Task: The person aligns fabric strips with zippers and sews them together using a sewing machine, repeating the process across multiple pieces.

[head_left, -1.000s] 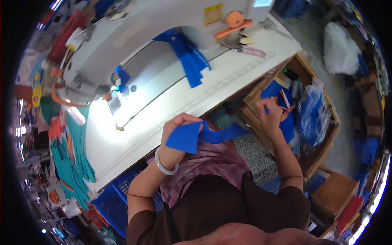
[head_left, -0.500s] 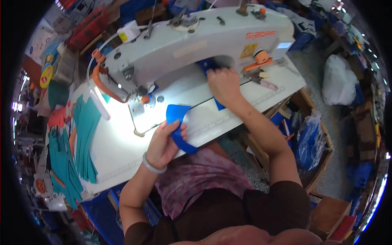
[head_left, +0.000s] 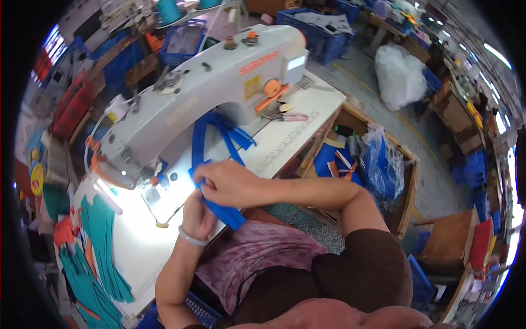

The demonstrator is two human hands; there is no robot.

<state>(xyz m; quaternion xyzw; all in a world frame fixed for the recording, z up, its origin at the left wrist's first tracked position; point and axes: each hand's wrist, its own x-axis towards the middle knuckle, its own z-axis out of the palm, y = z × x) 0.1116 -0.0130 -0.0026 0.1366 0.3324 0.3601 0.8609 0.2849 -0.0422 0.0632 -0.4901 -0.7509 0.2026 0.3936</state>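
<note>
A blue fabric piece (head_left: 227, 215) hangs from my left hand (head_left: 198, 216), whose fingers are closed round it at the table's front edge. My right hand (head_left: 227, 183) has come against the left, its fingers pinched on the end of a blue fabric strip (head_left: 198, 143). That strip runs back under the sewing machine's arm, where more blue strips (head_left: 233, 134) lie bunched. How the two blue pieces meet is partly hidden by my fingers. Left of both hands is the lit needle area of the white sewing machine (head_left: 181, 101).
Teal fabric strips (head_left: 101, 238) drape over the table's left side. Snips (head_left: 287, 117) lie by the machine's right end. A wooden drawer (head_left: 408, 189) holding a plastic bag (head_left: 383, 170) sits at the right. A stuffed white sack (head_left: 399, 77) stands on the floor beyond.
My right hand has moved from under the machine arm to my left hand, pulling a blue strip forward. The camera view has swung right.
</note>
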